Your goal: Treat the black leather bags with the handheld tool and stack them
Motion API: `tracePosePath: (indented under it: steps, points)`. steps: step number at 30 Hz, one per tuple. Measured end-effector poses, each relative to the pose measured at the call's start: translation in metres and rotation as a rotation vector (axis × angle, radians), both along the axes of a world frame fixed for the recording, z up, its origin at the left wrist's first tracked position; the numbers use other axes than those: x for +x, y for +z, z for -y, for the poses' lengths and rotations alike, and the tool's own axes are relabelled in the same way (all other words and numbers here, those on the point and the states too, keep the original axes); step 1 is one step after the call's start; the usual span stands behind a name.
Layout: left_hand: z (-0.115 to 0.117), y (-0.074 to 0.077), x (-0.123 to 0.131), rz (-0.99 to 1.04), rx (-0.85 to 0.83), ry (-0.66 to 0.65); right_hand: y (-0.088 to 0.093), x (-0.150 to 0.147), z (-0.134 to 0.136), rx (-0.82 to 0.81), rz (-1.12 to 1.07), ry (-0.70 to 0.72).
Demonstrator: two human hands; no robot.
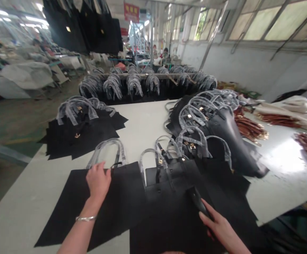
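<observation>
A flat black handbag lies on the white table in front of me, its handles wrapped in clear plastic. My left hand rests on its top edge with fingers curled over the rim beside the handle. A second black bag lies partly over it to the right. Over that bag, my right hand grips a dark, elongated tool. What kind of tool it is cannot be made out.
A heap of black bags with wrapped handles sits right of centre, another stack at the left. More bags hang on a rack behind the table. Brown straps and cream fabric lie at the right.
</observation>
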State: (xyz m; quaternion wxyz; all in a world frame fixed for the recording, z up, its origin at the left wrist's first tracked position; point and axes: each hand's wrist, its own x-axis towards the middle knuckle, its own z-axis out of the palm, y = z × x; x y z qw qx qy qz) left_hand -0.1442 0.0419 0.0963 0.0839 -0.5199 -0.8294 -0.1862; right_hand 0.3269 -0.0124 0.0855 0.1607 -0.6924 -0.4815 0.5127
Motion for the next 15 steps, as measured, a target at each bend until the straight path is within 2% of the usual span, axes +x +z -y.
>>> tracePosePath:
  steps: [2,5,6,8,11,15]
  points:
    - [0.002,-0.022,0.045,0.137,0.013,-0.241,-0.002,-0.003,-0.013,-0.013,-0.002,-0.007]
    - [0.015,-0.062,0.131,0.328,-0.139,-0.624,-0.003,-0.012,-0.036,-0.058,-0.025,-0.013]
    - [0.021,-0.074,0.156,0.339,-0.2,-0.712,-0.003,-0.015,-0.044,-0.072,-0.04,-0.008]
    - [0.031,-0.093,0.191,0.302,-0.272,-0.788,-0.003,-0.021,-0.058,-0.096,-0.058,0.009]
    - [0.043,-0.114,0.209,0.184,-0.251,-0.83,-0.003,-0.03,-0.071,-0.1,-0.042,0.038]
    - [0.043,-0.148,0.198,0.013,-0.042,-0.854,-0.004,-0.041,-0.082,-0.04,0.027,0.061]
